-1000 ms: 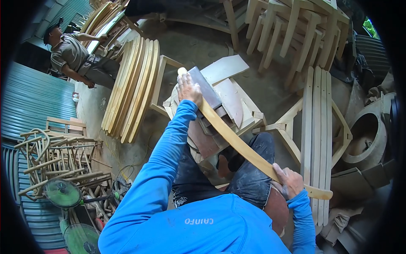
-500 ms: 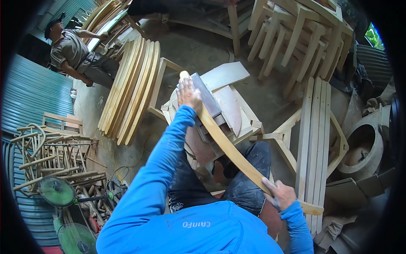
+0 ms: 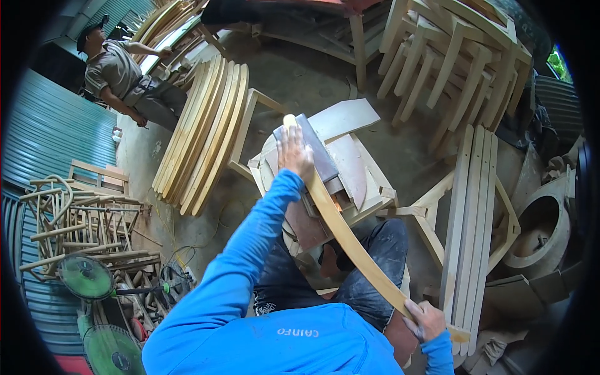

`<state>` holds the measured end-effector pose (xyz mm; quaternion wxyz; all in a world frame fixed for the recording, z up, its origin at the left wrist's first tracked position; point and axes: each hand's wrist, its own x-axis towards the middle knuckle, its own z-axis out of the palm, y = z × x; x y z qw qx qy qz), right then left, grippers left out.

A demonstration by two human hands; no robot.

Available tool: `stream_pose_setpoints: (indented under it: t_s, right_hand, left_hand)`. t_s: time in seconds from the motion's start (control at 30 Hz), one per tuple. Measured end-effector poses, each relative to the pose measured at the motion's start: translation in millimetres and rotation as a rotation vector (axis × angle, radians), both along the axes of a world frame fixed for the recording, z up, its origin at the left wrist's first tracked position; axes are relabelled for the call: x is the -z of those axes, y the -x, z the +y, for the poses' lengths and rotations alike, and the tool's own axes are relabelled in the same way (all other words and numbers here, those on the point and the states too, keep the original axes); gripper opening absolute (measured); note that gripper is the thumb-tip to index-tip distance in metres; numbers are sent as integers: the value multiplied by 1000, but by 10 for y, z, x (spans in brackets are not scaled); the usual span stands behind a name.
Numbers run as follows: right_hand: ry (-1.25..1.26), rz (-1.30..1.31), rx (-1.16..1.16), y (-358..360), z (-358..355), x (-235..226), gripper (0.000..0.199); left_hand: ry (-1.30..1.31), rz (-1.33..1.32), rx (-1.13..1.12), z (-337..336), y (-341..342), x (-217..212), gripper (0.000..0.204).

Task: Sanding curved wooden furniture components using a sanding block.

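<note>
A long curved wooden slat [image 3: 356, 247] runs slantwise from the work stand down to the right, past my knees. My left hand [image 3: 295, 150] lies on its far part, fingers stretched out along the wood. Nearer to me, the fingers of my right hand [image 3: 426, 320] are wrapped round the slat close to its lower end. Beside my left hand, a flat dark grey pad [image 3: 317, 150] touches or nearly touches the slat's edge. Under the pad is the stand [image 3: 372, 169], built of pale boards and blocks. The slat's underside is hidden.
Curved slats [image 3: 209, 125] stand stacked at left, straight slats [image 3: 470, 244] lean at right. Chair frames [image 3: 450, 69] are piled at the far right, near a round drum-shaped casing [image 3: 534, 234]. Green fans [image 3: 87, 275] stand at lower left. A person [image 3: 125, 81] stands at far left.
The slat's near end and my right hand have moved toward me. My left hand stays on the far part, beside the pad. The whole view has shifted slightly.
</note>
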<state>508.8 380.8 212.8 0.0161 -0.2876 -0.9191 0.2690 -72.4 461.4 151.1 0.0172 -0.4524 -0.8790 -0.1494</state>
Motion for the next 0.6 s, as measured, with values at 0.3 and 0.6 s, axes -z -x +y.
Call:
stream_pose_setpoints:
  t_s: [0.3, 0.6]
  right_hand:
    - [-10, 46, 69, 746, -92, 135, 65]
    - [59, -34, 28, 86, -137, -20, 59]
  left_hand:
    - [24, 46, -38, 167, 472, 45, 73]
    - [7, 44, -32, -368, -1059, -96, 78]
